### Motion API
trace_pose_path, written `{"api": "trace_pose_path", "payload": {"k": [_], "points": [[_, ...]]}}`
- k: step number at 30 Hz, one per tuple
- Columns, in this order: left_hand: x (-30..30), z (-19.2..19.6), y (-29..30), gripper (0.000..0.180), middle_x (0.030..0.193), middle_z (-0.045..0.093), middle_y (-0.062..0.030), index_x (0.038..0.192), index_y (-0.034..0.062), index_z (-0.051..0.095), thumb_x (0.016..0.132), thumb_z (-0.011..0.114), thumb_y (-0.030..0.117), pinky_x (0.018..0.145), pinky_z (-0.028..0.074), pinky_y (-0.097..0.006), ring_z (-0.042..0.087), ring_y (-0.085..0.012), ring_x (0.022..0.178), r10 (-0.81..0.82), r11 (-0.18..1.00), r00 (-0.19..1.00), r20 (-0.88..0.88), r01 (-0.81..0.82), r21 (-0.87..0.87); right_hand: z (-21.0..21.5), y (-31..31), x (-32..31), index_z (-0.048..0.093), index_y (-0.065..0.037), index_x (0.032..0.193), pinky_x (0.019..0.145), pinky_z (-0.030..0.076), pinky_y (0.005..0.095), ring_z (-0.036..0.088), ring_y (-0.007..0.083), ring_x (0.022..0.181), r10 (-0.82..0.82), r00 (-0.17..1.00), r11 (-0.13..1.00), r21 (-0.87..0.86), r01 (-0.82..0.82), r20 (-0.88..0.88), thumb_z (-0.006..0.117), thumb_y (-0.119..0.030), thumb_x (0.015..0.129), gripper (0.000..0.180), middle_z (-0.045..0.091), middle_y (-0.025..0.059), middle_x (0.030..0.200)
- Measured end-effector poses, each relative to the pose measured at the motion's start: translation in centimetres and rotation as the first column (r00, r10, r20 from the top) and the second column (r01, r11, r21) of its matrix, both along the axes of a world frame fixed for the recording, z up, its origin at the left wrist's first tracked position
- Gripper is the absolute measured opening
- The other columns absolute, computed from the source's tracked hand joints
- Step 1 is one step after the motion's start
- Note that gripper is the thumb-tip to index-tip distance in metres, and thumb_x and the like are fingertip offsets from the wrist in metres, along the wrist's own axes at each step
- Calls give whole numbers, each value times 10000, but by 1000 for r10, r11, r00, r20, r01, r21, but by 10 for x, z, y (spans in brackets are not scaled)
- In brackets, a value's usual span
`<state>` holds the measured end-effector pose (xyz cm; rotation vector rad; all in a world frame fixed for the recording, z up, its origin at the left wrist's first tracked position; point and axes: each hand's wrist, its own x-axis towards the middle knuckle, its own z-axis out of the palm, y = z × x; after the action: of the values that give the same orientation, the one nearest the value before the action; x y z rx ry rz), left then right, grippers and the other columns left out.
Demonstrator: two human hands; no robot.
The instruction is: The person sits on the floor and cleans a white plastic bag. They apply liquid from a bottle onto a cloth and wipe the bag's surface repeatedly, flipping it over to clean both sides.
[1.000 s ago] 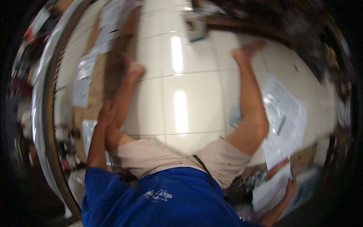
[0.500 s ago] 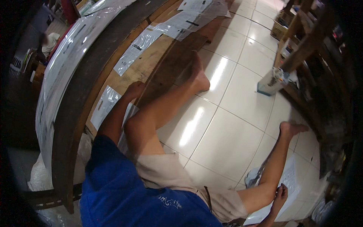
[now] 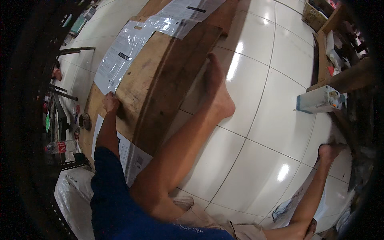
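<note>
Left fingers [image 3: 111, 96]: curled together at the near corner of a printed plastic bag, touching it; from where I stand I cannot tell whether they pinch it or merely rest there.
Right fingers [image 3: 311, 229]: down beside the right leg, largely hidden behind it; I cannot tell whether they are clenched, loose or gripping anything.
Plastic bag [image 3: 124, 56]: flat on the wooden board [image 3: 136, 90], pale and shiny, with a handle slot at its far end and a dark printed bar across the middle.
Farther bag [image 3: 180, 26]: a similar pale one just beyond, its near end meeting the first bag's far end.
Nearer bag [image 3: 134, 156]: another pale printed piece, partly covered by the left forearm and the left leg.
Board's outer edge: a ring-shaped brown thing [image 3: 85, 121] sits near the left forearm, left of it.
Beyond that edge: a clear bottle [image 3: 62, 147] with a red label, and a white plastic sack [image 3: 76, 192] below it.
Left leg [image 3: 180, 136]: bare, bent, its foot against the board's side.
Across the white tiled floor [image 3: 244, 168]: a white-and-blue container [image 3: 318, 100] beside the wooden shelf [image 3: 322, 64], with a yellowish basket [image 3: 316, 15] farther off.
</note>
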<state>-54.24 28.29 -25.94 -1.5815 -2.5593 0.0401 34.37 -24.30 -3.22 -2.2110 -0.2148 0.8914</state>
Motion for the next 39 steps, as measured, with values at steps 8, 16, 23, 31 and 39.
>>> {"api": "trace_pose_path", "payload": {"k": [8,16,23,31,39], "points": [[61,37,21,221,1031,645,-190,971,41,640,925,533,229,835,488,-506,609,-395,977,20,976,1000,-4,-19,218,-20,-2,-6,599,-5,1205,973,449,390,588,271,1075,-434,901,901,10,434,-29,485,-278,992,365,637,160,1179],[240,162,65,291,916,687,-153,1085,40,602,1009,490,298,727,511,-373,670,-275,827,-667,663,729,153,488,568,-36,-33,-2,586,40,1214,977,444,372,604,261,1048,-102,986,923,359,142,-128,420,-320,1001,450,641,154,1168],[482,263,-87,174,948,701,-173,1070,25,652,933,569,92,772,518,-351,692,-276,884,-828,557,307,469,545,626,-81,-83,6,642,52,1059,845,485,342,613,201,897,-218,974,864,451,225,-69,407,-299,994,427,660,115,999],[591,145,-264,192,895,654,-168,1026,55,651,846,585,51,705,494,-480,630,-378,797,-855,317,38,518,828,462,-116,-103,12,649,42,1061,853,468,324,592,187,925,-163,979,869,487,86,119,433,-281,1004,393,634,97,1029],[625,75,-357,273,1030,634,-179,1172,59,605,939,540,186,798,507,-473,629,-377,917,-627,373,147,765,919,129,-87,-117,-24,635,24,1105,821,470,287,580,139,899,-189,957,883,465,68,220,446,-278,1037,363,634,54,992]]}}
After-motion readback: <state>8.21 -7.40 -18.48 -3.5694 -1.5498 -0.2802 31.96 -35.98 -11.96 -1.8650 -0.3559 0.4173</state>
